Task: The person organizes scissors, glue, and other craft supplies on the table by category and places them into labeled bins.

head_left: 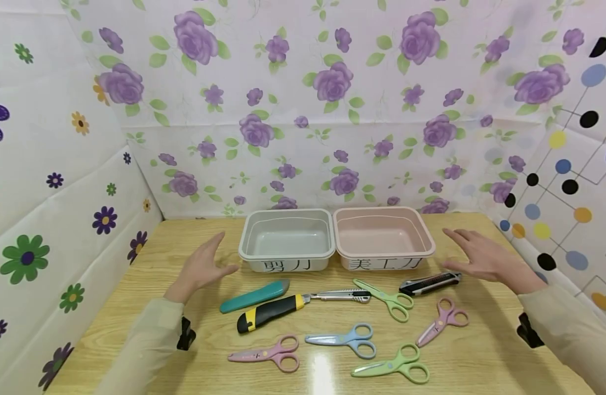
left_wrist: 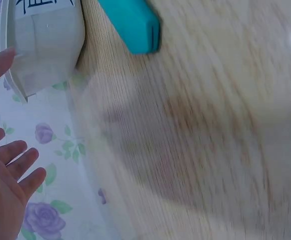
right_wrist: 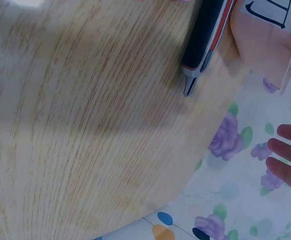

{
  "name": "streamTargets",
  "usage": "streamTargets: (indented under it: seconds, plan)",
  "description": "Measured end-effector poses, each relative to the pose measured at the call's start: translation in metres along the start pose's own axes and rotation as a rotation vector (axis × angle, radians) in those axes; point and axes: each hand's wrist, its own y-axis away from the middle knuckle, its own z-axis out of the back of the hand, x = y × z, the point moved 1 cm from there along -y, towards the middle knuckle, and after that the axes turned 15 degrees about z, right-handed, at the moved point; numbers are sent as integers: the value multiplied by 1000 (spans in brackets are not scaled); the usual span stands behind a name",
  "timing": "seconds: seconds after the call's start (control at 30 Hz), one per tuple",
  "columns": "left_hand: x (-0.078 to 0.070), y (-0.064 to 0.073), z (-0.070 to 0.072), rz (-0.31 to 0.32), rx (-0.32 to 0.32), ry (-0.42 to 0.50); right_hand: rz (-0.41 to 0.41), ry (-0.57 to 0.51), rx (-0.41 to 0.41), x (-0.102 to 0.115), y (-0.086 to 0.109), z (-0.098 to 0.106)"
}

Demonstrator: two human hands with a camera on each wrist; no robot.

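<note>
My left hand (head_left: pixel 200 269) hovers just left of the grey bin (head_left: pixel 283 258), fingers spread and holding nothing. My right hand (head_left: pixel 485 259), also holding nothing, is to the right of the pink bin (head_left: pixel 386 256). Nearest the left hand lies a teal utility knife (head_left: pixel 255 296); a black and grey utility knife (head_left: pixel 430 283) lies near the right thumb. Between them are a black and yellow utility knife (head_left: pixel 270 314), a slim silver utility knife (head_left: pixel 341 295) and green scissors (head_left: pixel 389 299). In the left wrist view, the thumb overlaps the grey bin (left_wrist: pixel 48 47).
Closer in lie pink scissors (head_left: pixel 270 354), blue scissors (head_left: pixel 344 339), another green pair of scissors (head_left: pixel 394 366) and pink scissors (head_left: pixel 442 322) at the right. Both bins carry labels and stand side by side against the flowered back cloth (head_left: pixel 303 164). Patterned cloths flank the wooden table (head_left: pixel 209 378).
</note>
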Motion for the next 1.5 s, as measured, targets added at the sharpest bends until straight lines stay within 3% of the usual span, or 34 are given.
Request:
streamTargets:
  seconds: [0.33, 0.63, 0.9, 1.1, 1.5]
  plan:
    - [-8, -3, -6, 80, 70, 190, -51, -93, -26, 6, 0, -1]
    - [-17, -3, -13, 54, 114, 298, -55, -170, -70, 9, 4, -8]
    - [-22, -2, -18, 35, 83, 304, -25, -229, -120, 15, 6, -16]
    - [-21, -1, -19, 43, 76, 279, 43, -264, -161, 23, 11, -20]
    - [-23, -3, -23, 7, 56, 274, 92, -332, -146, 38, 22, -31]
